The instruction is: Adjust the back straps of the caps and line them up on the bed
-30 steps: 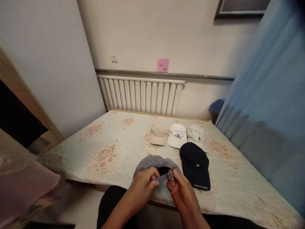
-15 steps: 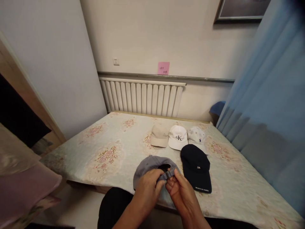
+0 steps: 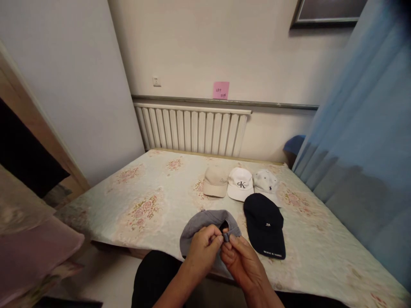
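A grey baseball cap (image 3: 199, 224) is at the near edge of the bed, its back strap and buckle towards me. My left hand (image 3: 205, 250) is closed, thumb and fingers pinching the strap left of the buckle. On the buckle's right side, my right hand (image 3: 242, 261) grips the strap between thumb and curled fingers. Just right of it lies a navy cap (image 3: 263, 222), brim towards me. Behind stand a beige cap (image 3: 215, 182), a white cap with black letters (image 3: 240, 184) and another white cap (image 3: 265, 182) in a row.
The bed (image 3: 112, 209) has a pale floral cover. A white radiator (image 3: 192, 130) stands behind it. Blue curtains (image 3: 359, 149) hang at the right, and pink fabric (image 3: 41, 244) hangs at the near left. A pink note (image 3: 221, 90) is on the wall.
My left hand's fingers have shifted closer to the buckle, and my right thumb has moved down and left along the strap. The other caps stay in place.
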A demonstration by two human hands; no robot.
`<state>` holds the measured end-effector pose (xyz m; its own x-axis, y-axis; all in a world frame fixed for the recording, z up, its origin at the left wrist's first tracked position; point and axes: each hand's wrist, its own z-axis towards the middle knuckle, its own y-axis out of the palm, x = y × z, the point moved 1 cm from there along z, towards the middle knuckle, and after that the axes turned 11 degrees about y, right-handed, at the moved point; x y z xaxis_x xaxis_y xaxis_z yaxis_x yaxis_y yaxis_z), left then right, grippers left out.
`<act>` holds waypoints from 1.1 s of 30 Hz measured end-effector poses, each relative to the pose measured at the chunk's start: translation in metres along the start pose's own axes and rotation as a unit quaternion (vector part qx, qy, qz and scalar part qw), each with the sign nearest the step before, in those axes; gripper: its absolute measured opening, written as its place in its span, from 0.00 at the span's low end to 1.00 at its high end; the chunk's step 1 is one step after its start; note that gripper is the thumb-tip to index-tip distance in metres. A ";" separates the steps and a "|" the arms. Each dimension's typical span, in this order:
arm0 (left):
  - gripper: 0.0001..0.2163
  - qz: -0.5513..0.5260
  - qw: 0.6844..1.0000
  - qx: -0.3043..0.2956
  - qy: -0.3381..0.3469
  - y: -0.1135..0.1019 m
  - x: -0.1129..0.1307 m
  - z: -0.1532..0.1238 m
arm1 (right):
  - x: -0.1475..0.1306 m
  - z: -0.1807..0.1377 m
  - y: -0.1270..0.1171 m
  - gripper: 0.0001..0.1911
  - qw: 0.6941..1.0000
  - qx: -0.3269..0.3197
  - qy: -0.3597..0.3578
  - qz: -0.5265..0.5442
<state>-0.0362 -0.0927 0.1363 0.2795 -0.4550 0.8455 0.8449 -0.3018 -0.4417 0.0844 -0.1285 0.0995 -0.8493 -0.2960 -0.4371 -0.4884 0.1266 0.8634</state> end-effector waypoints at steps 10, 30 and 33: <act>0.07 0.006 0.999 -0.032 -0.003 0.000 0.006 -0.001 | 0.000 0.005 -0.013 0.10 0.998 -0.025 0.015 -0.053; 0.08 0.097 0.992 -0.076 0.030 -0.006 0.009 -0.004 | 0.004 -0.002 -0.013 0.18 0.999 0.019 0.004 -0.029; 0.06 0.144 0.988 -0.043 0.038 -0.006 0.009 -0.008 | 0.003 -0.003 -0.010 0.17 1.000 0.009 -0.004 -0.022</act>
<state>-0.0423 -0.1014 0.1439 0.4658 -0.5922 0.6575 0.6927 -0.2183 -0.6874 0.0875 -0.1334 0.0904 -0.8290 -0.2937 -0.4760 -0.5280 0.1302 0.8392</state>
